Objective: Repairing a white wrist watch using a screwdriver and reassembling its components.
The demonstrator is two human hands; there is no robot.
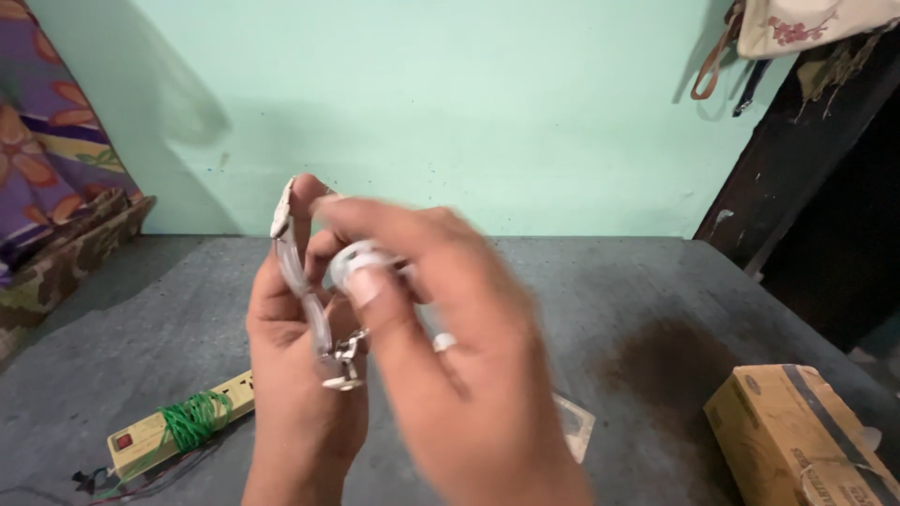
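Note:
My left hand (295,394) is raised with its fingertips pinched on the flat white end (282,208) of a white cable (312,309). The cable runs down across the palm to a small metal connector (344,361) that hangs by the heel of the hand. My right hand (450,365), blurred by motion, is in front and to the right. Its thumb and fingers hold a white loop of the same cable (358,260). A pale ring (444,342) shows on one of its fingers. Both hands are held above a grey surface (600,281).
A cream power strip (150,433) wound with green wire (195,419) lies at the lower left. A cardboard box (797,440) sits at the lower right beside a dark stain (675,365). A clear plastic packet (577,426) lies under my right hand. Patterned cloth (47,141) is at the left.

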